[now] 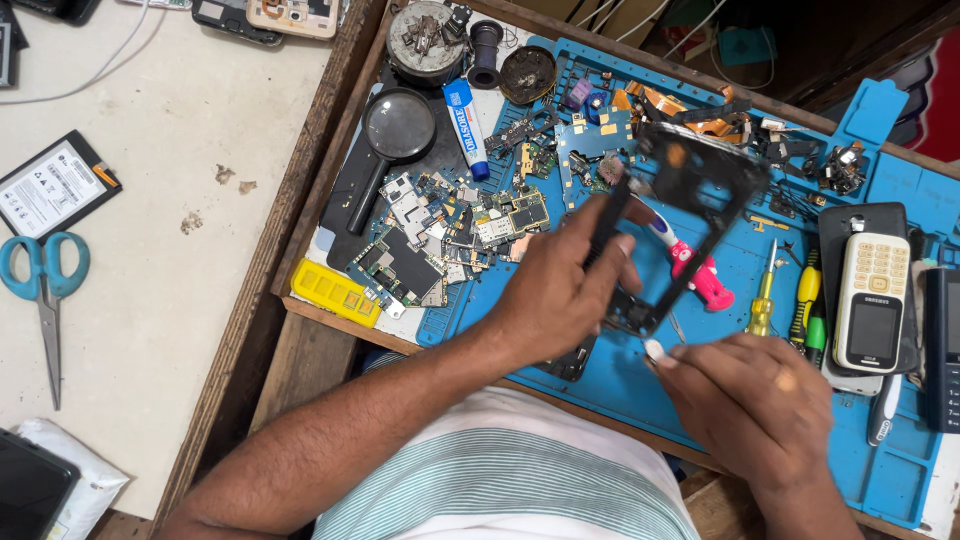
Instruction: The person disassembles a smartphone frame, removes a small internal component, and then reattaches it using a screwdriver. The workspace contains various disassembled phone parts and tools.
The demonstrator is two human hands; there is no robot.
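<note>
My left hand [552, 290] grips a black phone frame [690, 190], holding it tilted above the blue work mat [610, 380]. My right hand [745, 400] is at the frame's lower end and pinches a small white round piece [655, 351] between its fingertips. A pink-handled tool [700, 275] lies on the mat under the frame. A ring sits on one finger of my right hand.
Circuit boards and loose parts [450, 225] pile up left of the frame, beside a magnifying glass [395, 130], a glue tube [465, 125] and a yellow block [335, 292]. Screwdrivers [765, 295] and a white keypad phone [870, 300] lie to the right. Scissors [45, 290] rest on the white table.
</note>
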